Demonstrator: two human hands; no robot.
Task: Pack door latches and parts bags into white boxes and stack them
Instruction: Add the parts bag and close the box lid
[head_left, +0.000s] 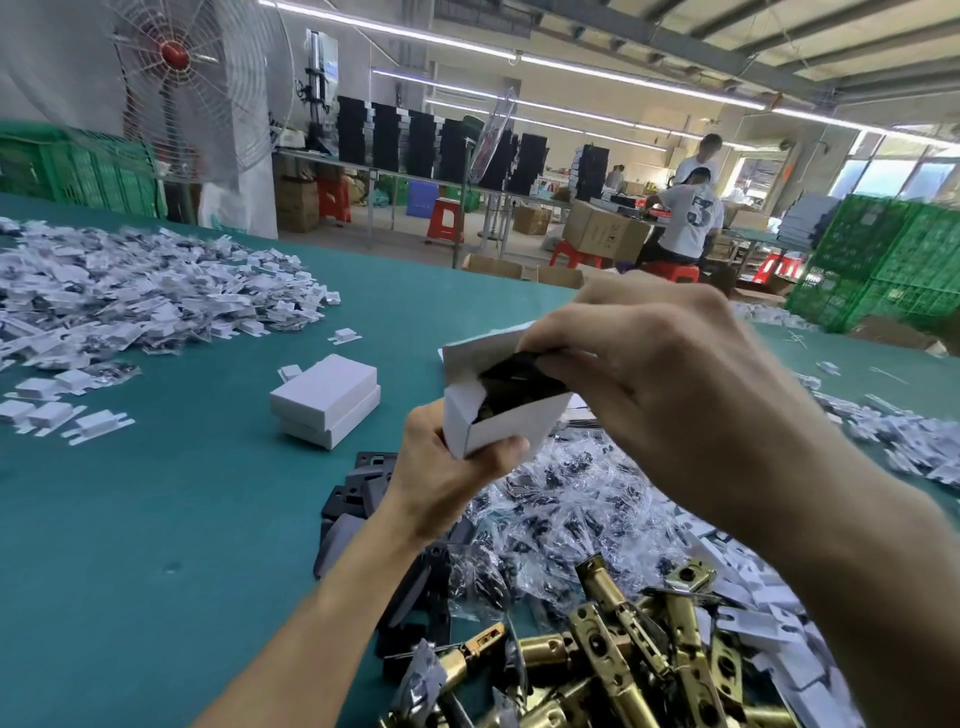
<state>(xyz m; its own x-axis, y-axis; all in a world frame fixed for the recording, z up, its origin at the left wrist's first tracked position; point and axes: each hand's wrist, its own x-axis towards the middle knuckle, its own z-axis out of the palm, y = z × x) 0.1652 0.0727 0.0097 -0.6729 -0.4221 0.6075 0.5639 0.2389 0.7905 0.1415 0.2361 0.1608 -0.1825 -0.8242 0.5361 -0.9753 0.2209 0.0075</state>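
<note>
Latches (613, 670) of brass lie heaped nearest, below the grip. Clear parts bags (561, 514) are piled just beyond them, and dark plates (358, 499) lie under the left wrist. Left hand (441, 473) clasps an open white box (504, 421) from beneath, thumb across its front wall. The right hand (654, 364) pinches a black part (519, 376) at the box mouth, its knuckles hiding the far flap. Left of the grip, two closed boxes (324, 410) sit stacked on the green table (156, 519). Further left spreads a heap of flat blanks (130, 296). Far behind, a seated person's shirt (693, 221) reads "3".
</note>
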